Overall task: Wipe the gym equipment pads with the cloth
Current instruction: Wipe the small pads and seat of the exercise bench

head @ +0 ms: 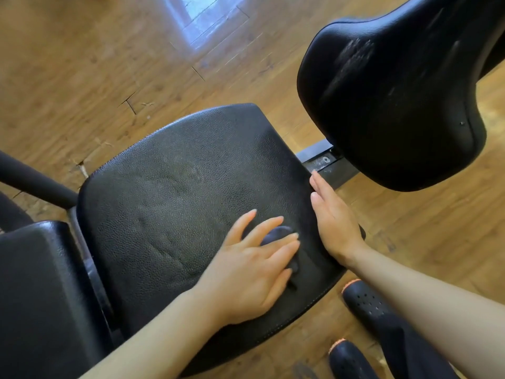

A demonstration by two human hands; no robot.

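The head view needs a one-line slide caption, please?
Left hand presses a dark cloth on the seat pad; right hand rests along its edge.

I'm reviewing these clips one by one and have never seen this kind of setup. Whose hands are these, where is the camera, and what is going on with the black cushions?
There is no robot: a person wears a wide-angle camera on the head, looking down at their own bare hands. The big black cushion is a seat pad of a gym machine on a wooden floor. The left hand presses a dark cloth flat onto it with straight fingers, no closed grip. The right hand rests open along the pad's right edge. A raised second pad shows pale smears, and a third pad sits lower left. The person's dark shoes show at lower right.
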